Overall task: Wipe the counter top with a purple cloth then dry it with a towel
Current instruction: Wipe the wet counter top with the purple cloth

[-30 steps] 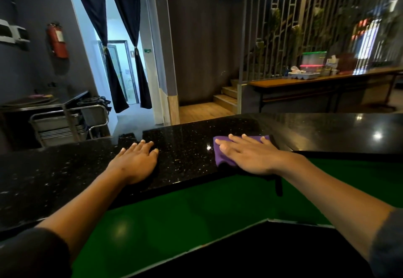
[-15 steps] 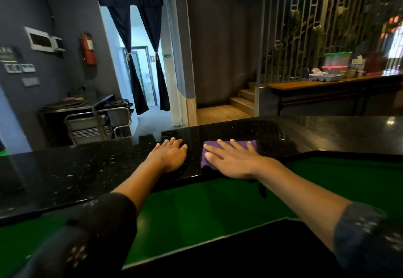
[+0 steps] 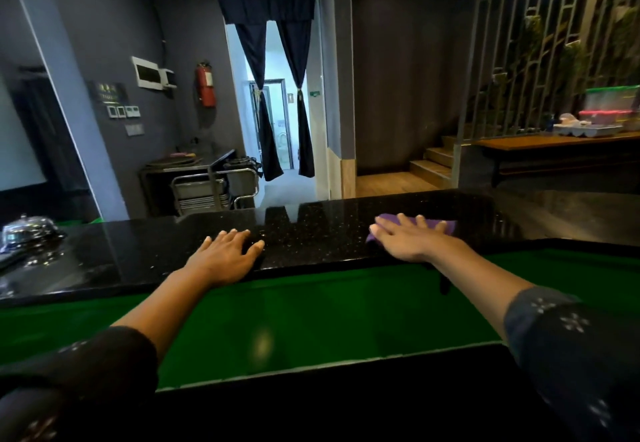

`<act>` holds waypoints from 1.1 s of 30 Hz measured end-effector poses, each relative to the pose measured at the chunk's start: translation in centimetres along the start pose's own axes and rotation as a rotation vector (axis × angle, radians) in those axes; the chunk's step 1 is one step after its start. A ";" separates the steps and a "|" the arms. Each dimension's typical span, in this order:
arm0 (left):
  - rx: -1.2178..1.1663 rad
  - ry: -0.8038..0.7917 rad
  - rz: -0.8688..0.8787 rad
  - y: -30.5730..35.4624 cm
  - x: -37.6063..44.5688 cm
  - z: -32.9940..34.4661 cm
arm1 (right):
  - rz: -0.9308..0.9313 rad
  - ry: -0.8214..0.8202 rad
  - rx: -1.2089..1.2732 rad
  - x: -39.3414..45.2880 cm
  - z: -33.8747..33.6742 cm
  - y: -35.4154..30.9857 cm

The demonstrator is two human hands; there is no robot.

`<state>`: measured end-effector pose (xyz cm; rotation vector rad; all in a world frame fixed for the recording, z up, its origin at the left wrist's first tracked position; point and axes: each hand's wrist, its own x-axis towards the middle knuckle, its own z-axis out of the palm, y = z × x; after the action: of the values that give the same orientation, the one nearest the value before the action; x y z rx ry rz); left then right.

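Here I see both hands lying flat on the black counter top [image 3: 311,237], which is speckled and shiny. The right hand [image 3: 412,242] is spread open, palm down, on the purple cloth [image 3: 446,225]; the fingers are stretched out and not curled, so the cloth is pressed under the palm, not gripped. Only a strip of the cloth shows beyond the fingertips and a small corner near the thumb. The cloth is on the right part of the counter, close to the near edge. The left hand [image 3: 223,254] is also open and flat, palm down on the bare stone, holding nothing, well apart from the cloth. Both forearms reach over a green surface [image 3: 311,320] that lies lower than the counter, between me and it. The sleeves [image 3: 571,334] are dark with small pale flower marks. On the far left of the counter stands a shiny metal dome [image 3: 29,232]. I cannot find a towel in the view.
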<state>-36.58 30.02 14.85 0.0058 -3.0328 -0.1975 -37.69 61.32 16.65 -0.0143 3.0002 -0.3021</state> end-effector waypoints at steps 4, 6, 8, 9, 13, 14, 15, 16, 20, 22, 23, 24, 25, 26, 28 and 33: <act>0.032 -0.021 0.024 -4.0 -1.2 -0.3 | -0.231 0.031 -0.099 -3.3 3.3 -2.1; 0.050 -0.017 -0.002 -7.1 -1.9 -0.9 | -0.262 0.039 -0.112 -4.1 3.9 -1.8; 0.078 -0.022 -0.056 -10.2 -2.7 -1.2 | -0.236 0.058 -0.108 -3.9 4.1 -2.0; 0.093 -0.018 -0.078 -11.4 -3.0 -1.2 | -0.221 0.060 -0.099 -3.6 4.0 -2.3; 0.060 0.027 -0.068 -12.7 -2.8 -1.1 | -0.170 0.015 -0.042 -0.9 2.5 -5.2; 0.051 0.037 -0.067 -12.5 -2.7 -1.2 | -0.155 0.010 -0.038 0.0 2.1 -6.0; 0.050 0.044 -0.069 -12.3 -2.6 -1.3 | -0.141 0.004 -0.029 0.9 1.8 -7.0; 0.046 0.035 -0.074 -12.3 -2.7 -1.5 | -0.127 -0.002 -0.017 1.6 1.7 -8.2; 0.030 -0.003 -0.074 -12.1 -3.5 -1.7 | -0.106 -0.017 -0.019 2.3 2.5 -13.3; 0.025 -0.014 -0.061 -12.4 -3.7 -1.8 | -0.176 -0.037 -0.028 1.2 3.4 -15.0; 0.028 -0.011 -0.054 -12.5 -3.8 -1.8 | -0.217 -0.035 -0.033 0.6 4.0 -15.4; 0.030 -0.007 -0.049 -12.6 -3.8 -1.7 | -0.255 -0.025 -0.039 0.0 4.6 -15.3; 0.031 0.001 -0.042 -12.7 -3.8 -1.6 | -0.287 -0.011 -0.047 -0.6 5.0 -15.1; 0.029 0.014 -0.039 -12.8 -3.8 -1.5 | -0.310 -0.001 -0.053 -1.0 5.2 -14.7; 0.030 0.056 -0.030 -12.9 -3.8 -1.2 | -0.326 -0.003 -0.061 -1.2 5.1 -13.9; 0.042 0.148 -0.017 -12.9 -3.4 -0.6 | -0.228 -0.029 -0.038 4.3 3.5 -14.3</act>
<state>-33.20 17.19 13.41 0.0472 -2.8894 -0.1284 -41.55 46.52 15.56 -0.3633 2.9766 -0.2638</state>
